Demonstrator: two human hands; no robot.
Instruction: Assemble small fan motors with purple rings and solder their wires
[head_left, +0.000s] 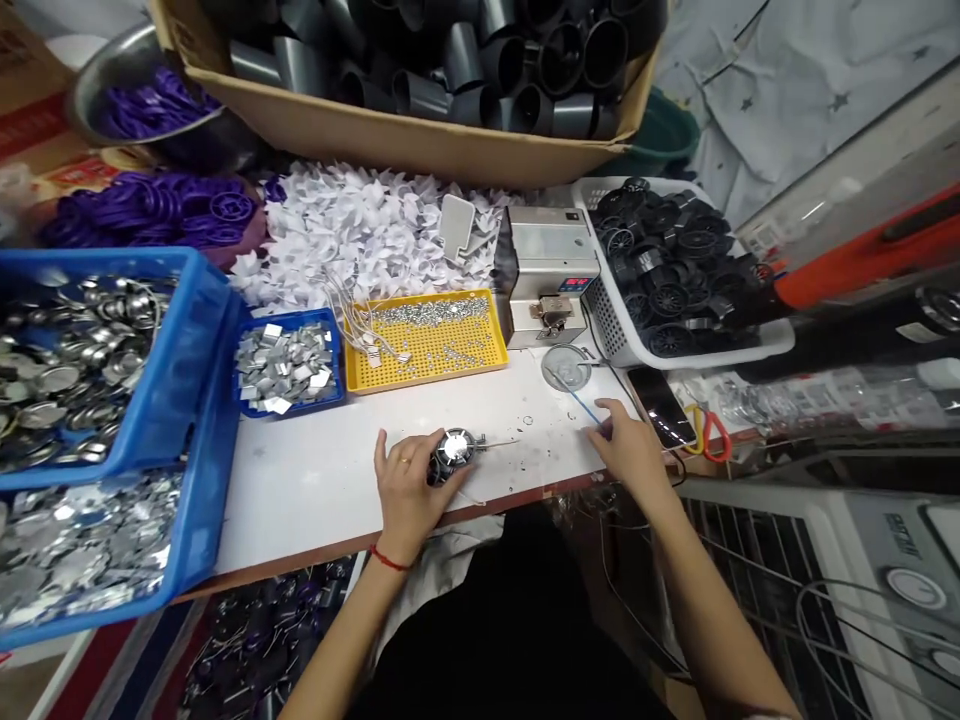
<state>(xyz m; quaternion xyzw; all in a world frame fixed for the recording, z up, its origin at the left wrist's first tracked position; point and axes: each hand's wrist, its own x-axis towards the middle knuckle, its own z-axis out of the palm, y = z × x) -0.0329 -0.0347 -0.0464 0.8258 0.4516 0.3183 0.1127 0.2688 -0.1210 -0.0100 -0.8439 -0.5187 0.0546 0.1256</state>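
My left hand [406, 490] is closed around the edge of a round black plastic part [455, 450], which has a shiny silver centre and lies at the table's front edge. A thin copper-coloured wire sticks out from its right side. Between the fingertips of my right hand [628, 448] is a thin blue stick [580, 402], pinched near its lower end. Its far end reaches over a small round grey dish [566, 368]. Whether the stick's tip touches the dish I cannot tell.
Behind the hands are a yellow perforated tray [427, 372] of small metal bits and a metal machine [551, 265] with a red display. Blue bins [161, 375] of metal parts stand left. To the right are a white basket [615, 320], a phone [661, 405] and scissors [716, 435].
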